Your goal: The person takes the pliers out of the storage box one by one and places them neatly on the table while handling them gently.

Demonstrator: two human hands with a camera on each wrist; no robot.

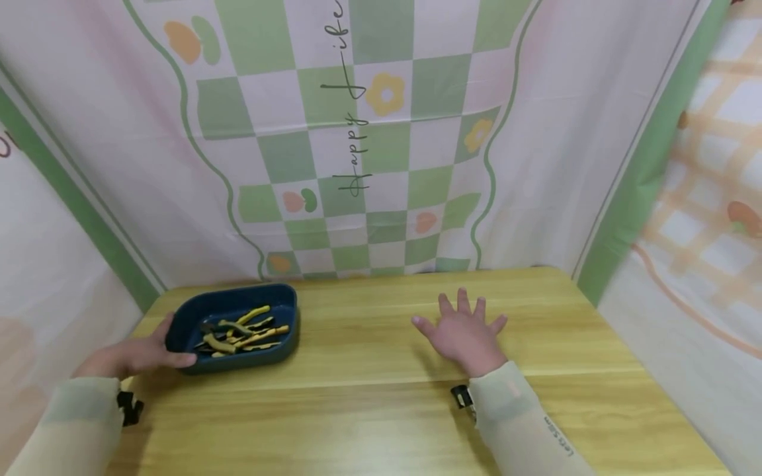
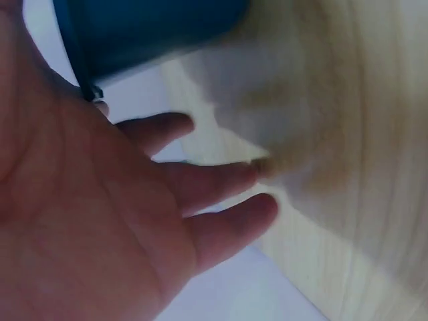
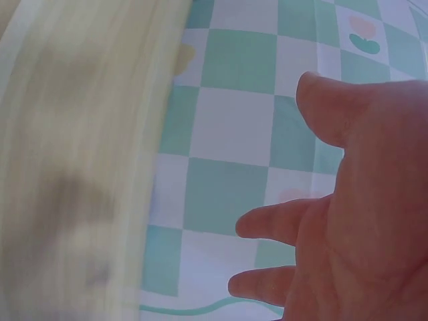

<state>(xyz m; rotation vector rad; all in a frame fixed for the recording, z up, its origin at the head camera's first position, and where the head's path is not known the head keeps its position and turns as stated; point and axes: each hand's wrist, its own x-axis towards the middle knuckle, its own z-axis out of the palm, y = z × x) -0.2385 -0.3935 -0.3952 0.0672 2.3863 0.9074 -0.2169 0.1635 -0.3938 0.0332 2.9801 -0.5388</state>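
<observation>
In the head view, a dark blue rectangular bin (image 1: pixel 250 359) stands at the table's back left. Inside lie several slender tools (image 1: pixel 238 334) with yellow and olive handles, heaped together; their exact kinds are hard to make out. My left hand (image 1: pixel 139 354) is at the bin's near left corner, thumb along the rim and a finger up the left side. The left wrist view shows the palm (image 2: pixel 87 200) beside the bin wall (image 2: pixel 154 33), three fingers extended and apart below it. Over the right half of the table my right hand (image 1: pixel 467 334) spreads its fingers, holding nothing.
A light wood table (image 1: pixel 357 396) runs back to a hanging cloth (image 1: pixel 381 152) with green and white checks. More cloth (image 1: pixel 684 264) hangs on the right, and a white sheet (image 1: pixel 59 264) on the left. Each wrist carries a small black device (image 1: pixel 461 396).
</observation>
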